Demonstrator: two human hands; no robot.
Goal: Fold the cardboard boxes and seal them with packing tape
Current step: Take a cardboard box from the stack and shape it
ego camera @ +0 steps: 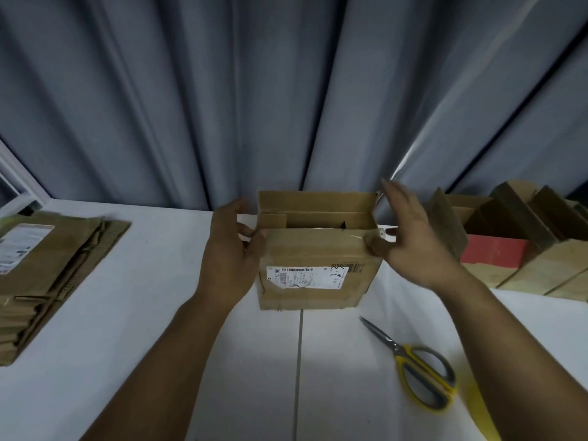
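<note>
A brown cardboard box (313, 253) with a white shipping label on its near face stands upright in the middle of the white table, its top flaps partly open. My left hand (230, 246) grips the box's left upper corner, thumb on the near face. My right hand (405, 230) touches the right upper corner with its thumb while the fingers are spread and raised beside the box. A yellowish roll of packing tape (479, 405) lies blurred at the lower right, partly out of view.
A stack of flattened cardboard boxes (47, 275) lies at the left. Several assembled boxes (525, 246), one with a red face, stand at the right. Yellow-handled scissors (416, 367) rest on the white table (159, 313) at the near right. Grey curtains hang behind.
</note>
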